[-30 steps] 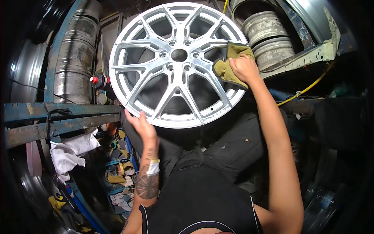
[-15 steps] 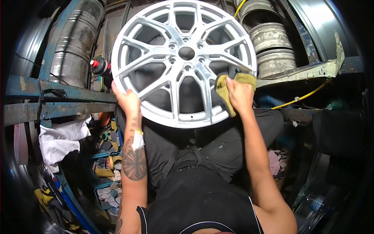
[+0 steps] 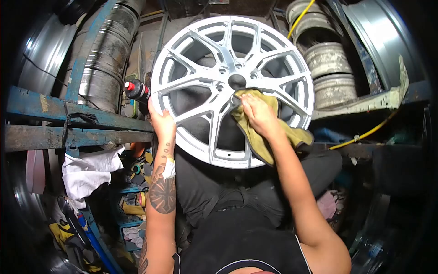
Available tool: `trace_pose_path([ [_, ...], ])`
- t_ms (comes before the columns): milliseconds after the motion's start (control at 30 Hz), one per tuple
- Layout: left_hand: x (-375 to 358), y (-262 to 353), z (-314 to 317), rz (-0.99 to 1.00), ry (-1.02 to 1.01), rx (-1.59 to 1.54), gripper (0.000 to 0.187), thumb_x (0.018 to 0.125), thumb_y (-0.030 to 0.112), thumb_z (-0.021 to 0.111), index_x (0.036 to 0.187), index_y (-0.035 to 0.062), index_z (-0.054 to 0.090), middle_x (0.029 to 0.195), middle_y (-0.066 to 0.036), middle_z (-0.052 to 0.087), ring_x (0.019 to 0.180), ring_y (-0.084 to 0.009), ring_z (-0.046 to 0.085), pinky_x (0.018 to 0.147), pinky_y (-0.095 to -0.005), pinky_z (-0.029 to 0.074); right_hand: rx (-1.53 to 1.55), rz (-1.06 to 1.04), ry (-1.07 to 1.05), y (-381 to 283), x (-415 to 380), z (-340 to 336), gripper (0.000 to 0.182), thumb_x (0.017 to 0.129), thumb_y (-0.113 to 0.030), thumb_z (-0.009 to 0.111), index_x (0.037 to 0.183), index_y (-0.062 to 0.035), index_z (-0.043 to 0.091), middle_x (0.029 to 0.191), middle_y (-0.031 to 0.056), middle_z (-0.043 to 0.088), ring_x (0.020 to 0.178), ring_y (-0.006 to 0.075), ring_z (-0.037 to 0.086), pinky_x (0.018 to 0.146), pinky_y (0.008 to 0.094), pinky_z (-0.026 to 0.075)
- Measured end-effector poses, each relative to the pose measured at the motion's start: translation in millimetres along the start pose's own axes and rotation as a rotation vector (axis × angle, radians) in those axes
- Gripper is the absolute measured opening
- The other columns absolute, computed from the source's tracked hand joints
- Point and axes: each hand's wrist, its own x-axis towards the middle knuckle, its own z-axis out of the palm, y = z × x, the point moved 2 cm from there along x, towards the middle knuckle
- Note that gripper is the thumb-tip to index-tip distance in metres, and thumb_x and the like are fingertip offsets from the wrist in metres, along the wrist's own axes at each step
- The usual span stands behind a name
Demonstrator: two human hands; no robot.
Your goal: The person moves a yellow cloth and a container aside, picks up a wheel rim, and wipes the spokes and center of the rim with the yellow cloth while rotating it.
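Note:
A silver alloy wheel (image 3: 233,66) with branching spokes is tilted face-up above my lap. My left hand (image 3: 162,123) is closed on its outer lip at the left side, the fingers partly hidden behind it. A yellow-green cloth (image 3: 258,141) with a dark edge is bunched under my right hand (image 3: 261,114). That hand presses the cloth on the wheel just below the centre hole, covering part of the hub and a lower spoke. The cloth's loose end drapes over the lower right spokes and lip.
A dark bottle (image 3: 138,90) with a red cap stands left of the wheel. Stacked steel rims (image 3: 329,75) are at the right, with more wheels behind the blue metal rails (image 3: 107,118). A white rag (image 3: 91,171) hangs at the left. A yellow hose (image 3: 365,134) runs along the right.
My right hand and the cloth have moved from the wheel's lower right lip inward to the hub. The cloth has spread out more. The whole view has shifted, with the wheel lower and farther right.

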Motion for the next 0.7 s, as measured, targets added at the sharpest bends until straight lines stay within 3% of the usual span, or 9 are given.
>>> trace_pose_path([
  [100, -3, 6, 1, -0.05, 0.001, -0.016, 0.066, 0.097, -0.01, 0.049, 0.158, 0.008, 0.033, 0.145, -0.023, 0.057, 0.133, -0.0321, 0.058, 0.113, -0.0381, 0.042, -0.34, -0.167, -0.113, -11, 2, 23, 0.045, 0.109, -0.029, 0.044, 0.129, 0.0058, 0.065, 0.135, 0.0214, 0.066, 0.137, 0.0355, 0.055, 0.118, 0.0438, 0.04],
  [167, -4, 6, 0, -0.061, -0.007, -0.036, 0.066, 0.097, -0.01, 0.049, 0.159, 0.0082, 0.033, 0.145, -0.023, 0.056, 0.134, -0.0318, 0.058, 0.113, -0.0379, 0.041, -0.147, -0.086, -0.04, -5, 13, 9, 0.047, 0.109, -0.028, 0.041, 0.131, 0.0059, 0.063, 0.129, 0.0233, 0.069, 0.131, 0.0346, 0.059, 0.117, 0.0456, 0.039],
  [233, -1, 6, 0, -0.054, 0.003, -0.016, 0.066, 0.097, -0.01, 0.049, 0.159, 0.008, 0.033, 0.146, -0.023, 0.056, 0.134, -0.0313, 0.057, 0.113, -0.0378, 0.041, 0.024, 0.465, -0.191, -9, 31, 1, 0.047, 0.11, -0.03, 0.04, 0.13, 0.0051, 0.064, 0.133, 0.0254, 0.066, 0.134, 0.0366, 0.056, 0.117, 0.0458, 0.039],
  [300, -4, 5, -1, -0.05, -0.005, 0.002, 0.067, 0.097, -0.01, 0.048, 0.159, 0.0078, 0.033, 0.147, -0.022, 0.055, 0.135, -0.0308, 0.057, 0.113, -0.0378, 0.041, -0.446, 0.002, 0.093, -14, 24, 27, 0.049, 0.11, -0.03, 0.038, 0.131, 0.0067, 0.063, 0.132, 0.0284, 0.065, 0.13, 0.0382, 0.058, 0.115, 0.0456, 0.042],
  [367, -3, 5, 0, -0.043, -0.009, -0.006, 0.067, 0.097, -0.01, 0.049, 0.159, 0.0075, 0.032, 0.148, -0.022, 0.055, 0.136, -0.0304, 0.056, 0.113, -0.0379, 0.041, -0.037, 0.118, -0.057, 9, 25, 11, 0.051, 0.11, -0.03, 0.036, 0.134, 0.008, 0.06, 0.142, 0.026, 0.06, 0.135, 0.0395, 0.055, 0.119, 0.0462, 0.037],
  [433, -3, 7, -1, -0.044, -0.008, -0.013, 0.066, 0.097, -0.01, 0.049, 0.159, 0.0072, 0.033, 0.147, -0.022, 0.055, 0.134, -0.0307, 0.057, 0.114, -0.0378, 0.041, -0.145, 0.127, -0.096, 9, 30, 16, 0.053, 0.11, -0.032, 0.036, 0.138, 0.0084, 0.057, 0.146, 0.0253, 0.057, 0.139, 0.0378, 0.052, 0.121, 0.0438, 0.036],
  [500, -6, 15, -2, -0.084, -0.016, -0.042, 0.064, 0.097, -0.011, 0.05, 0.157, 0.0048, 0.036, 0.149, -0.019, 0.053, 0.135, -0.0267, 0.054, 0.114, -0.0359, 0.04, -0.569, -0.095, 0.028, -19, 25, 49, 0.056, 0.109, -0.033, 0.038, 0.134, 0.0132, 0.057, 0.142, 0.0305, 0.058, 0.138, 0.0391, 0.053, 0.12, 0.0485, 0.037],
  [667, -7, 14, -3, -0.045, -0.002, 0.076, 0.065, 0.097, -0.007, 0.052, 0.158, 0.0061, 0.035, 0.146, -0.023, 0.056, 0.134, -0.0311, 0.057, 0.113, -0.0387, 0.041, -0.023, 0.234, -0.086, 22, 7, -16, 0.061, 0.107, -0.04, 0.041, 0.147, 0.0044, 0.05, 0.149, 0.0205, 0.056, 0.142, 0.0273, 0.051, 0.12, 0.0371, 0.037],
  [700, -3, 17, -2, -0.051, 0.008, 0.115, 0.065, 0.097, -0.007, 0.052, 0.158, 0.0067, 0.035, 0.145, -0.024, 0.057, 0.133, -0.032, 0.057, 0.113, -0.0393, 0.042, 0.022, 0.251, -0.061, 25, 0, -12, 0.062, 0.106, -0.042, 0.043, 0.147, 0.0041, 0.051, 0.15, 0.022, 0.054, 0.144, 0.0301, 0.048, 0.12, 0.0388, 0.037],
])
